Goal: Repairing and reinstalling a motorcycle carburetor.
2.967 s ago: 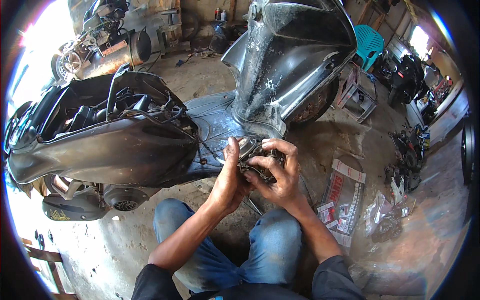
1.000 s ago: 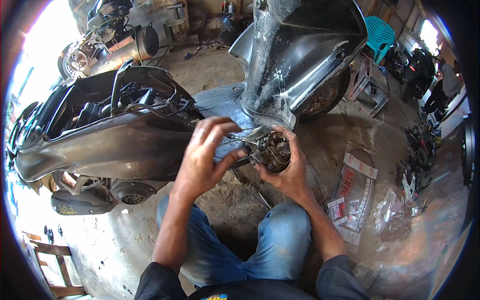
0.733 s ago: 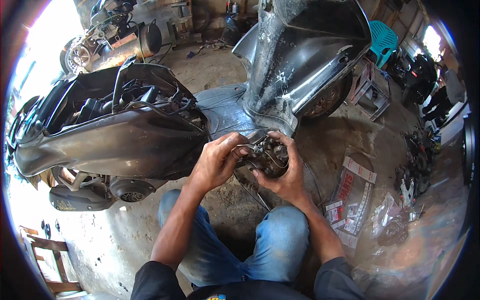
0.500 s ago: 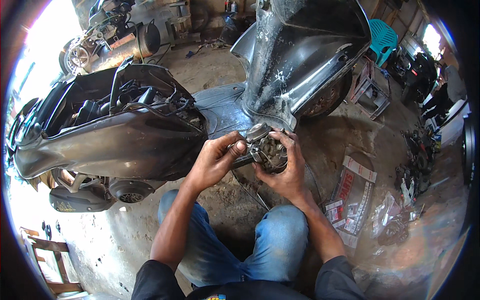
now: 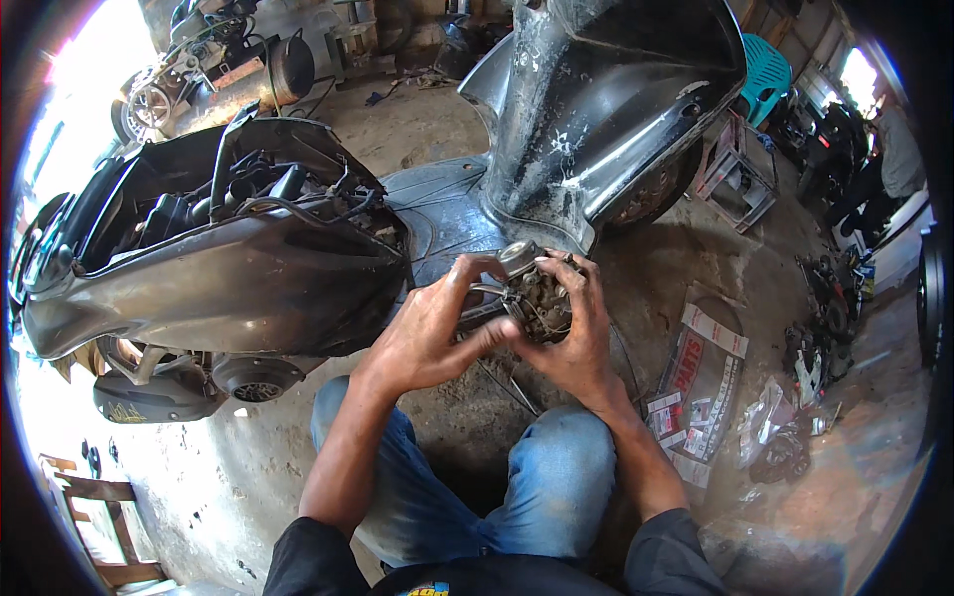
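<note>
My right hand (image 5: pixel 576 338) grips a grimy metal carburetor (image 5: pixel 545 298) with a silver domed top, just beyond my knees and in front of the scooter's footboard (image 5: pixel 437 238). My left hand (image 5: pixel 427 333) is at its left side, forefinger hooked at a thin, curved silver piece (image 5: pixel 485 290) and thumb reaching across toward the carburetor body. Whether that piece is a tool or part of the carburetor, I cannot tell. Close behind stands the dark scooter, its rear bodywork (image 5: pixel 248 288) open to wiring at the left and its scuffed front panel (image 5: pixel 616 119) upright at the right.
A rusty compressor (image 5: pixel 229 94) stands back left, a teal chair (image 5: pixel 765 79) and grey crate (image 5: pixel 740 174) back right. Printed plastic packaging (image 5: pixel 696 397), a clear bag (image 5: pixel 765 432) and dark parts (image 5: pixel 820 318) lie rightward. A person (image 5: pixel 889 164) in grey is at the far right.
The carburetor has been turned so its domed top shows. My left hand drew back from the top, then closed in at its left, with the thumb now stretched across toward the body.
</note>
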`<state>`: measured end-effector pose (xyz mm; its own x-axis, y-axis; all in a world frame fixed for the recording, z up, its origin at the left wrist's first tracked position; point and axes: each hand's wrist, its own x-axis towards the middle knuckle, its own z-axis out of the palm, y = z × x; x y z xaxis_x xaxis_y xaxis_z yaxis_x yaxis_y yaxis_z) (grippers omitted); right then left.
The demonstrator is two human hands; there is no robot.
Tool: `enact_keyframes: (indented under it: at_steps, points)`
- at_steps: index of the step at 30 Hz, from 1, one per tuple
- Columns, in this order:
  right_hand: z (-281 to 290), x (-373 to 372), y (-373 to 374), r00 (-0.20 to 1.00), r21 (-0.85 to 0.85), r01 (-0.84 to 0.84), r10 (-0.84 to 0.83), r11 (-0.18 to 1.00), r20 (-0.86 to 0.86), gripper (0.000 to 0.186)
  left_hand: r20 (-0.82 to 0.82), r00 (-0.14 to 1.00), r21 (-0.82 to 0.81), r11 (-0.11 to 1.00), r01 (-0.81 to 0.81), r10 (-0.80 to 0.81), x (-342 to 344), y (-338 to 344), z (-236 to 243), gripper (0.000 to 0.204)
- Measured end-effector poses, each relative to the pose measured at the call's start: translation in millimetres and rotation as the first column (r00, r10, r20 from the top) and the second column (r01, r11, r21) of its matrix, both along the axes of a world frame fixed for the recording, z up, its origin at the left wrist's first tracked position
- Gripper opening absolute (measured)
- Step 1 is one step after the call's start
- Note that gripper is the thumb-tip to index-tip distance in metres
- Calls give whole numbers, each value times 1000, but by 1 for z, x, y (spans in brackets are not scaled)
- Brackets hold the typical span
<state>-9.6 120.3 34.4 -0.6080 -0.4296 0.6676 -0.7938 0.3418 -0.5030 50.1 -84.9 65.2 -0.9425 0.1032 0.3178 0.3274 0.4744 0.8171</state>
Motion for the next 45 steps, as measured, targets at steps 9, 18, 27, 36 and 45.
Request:
enact_keyframes:
  at_steps: [9,18,27,36,45]
  points:
    - [0,5,0,999,16,-36,36,999,31,85,-77,996,-126,992,22,-32,-1,4,1,60]
    - [3,8,3,992,73,-53,44,996,119,89,-30,977,-322,923,-210,212,6,16,1,64]
    - [4,8,2,994,82,-62,54,995,96,80,-95,990,-256,958,-128,107,-2,11,-12,58]
    - [3,7,5,974,-52,-141,148,989,169,47,-111,981,-202,963,-177,157,-2,18,-10,67]
    - [-3,11,-2,925,-248,-45,134,968,357,22,-115,982,-285,942,-179,152,-4,23,-14,66]
